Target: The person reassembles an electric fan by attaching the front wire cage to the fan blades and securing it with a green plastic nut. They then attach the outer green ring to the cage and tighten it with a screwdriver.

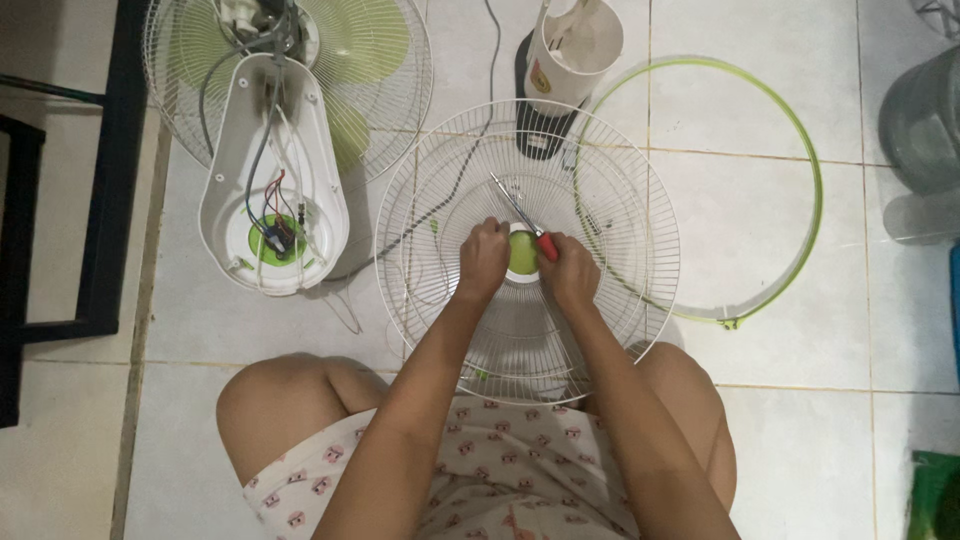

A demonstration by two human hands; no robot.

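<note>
Round white wire fan guard [610, 250] at the centre of the frame, propped between the knees on the pale tiled floor [760, 420], its green hub cap [522, 252] in the middle. Left hand [484, 260] curled into a loose fist just left of the hub cap, fingers folded down onto the wires around it — what lies inside the fist, cannot tell. Right hand [568, 268] just right of the hub cap, fingers wrapped tightly round the red handle of a screwdriver [522, 217]; thin metal shaft slanting up and to the left over the guard wires, tip well above the hub. Both forearms running down to the bottom of the frame over patterned shorts.

Behind the guard, top centre: a cream-coloured plastic housing on a dark base [560, 60], touching the guard's upper rim. To the right, a lime-green plastic ring [815, 190] flat on the tiles, overlapping the guard's right edge — a small clasp at its lower side. Upper left: an opened white fan body [235, 160], wires and a small green part exposed inside, resting over a 2nd wire guard with green blades [385, 50]. Far left edge, dark furniture legs [105, 200]. Right edge, a greyish translucent container [925, 120], partly cut off.
</note>
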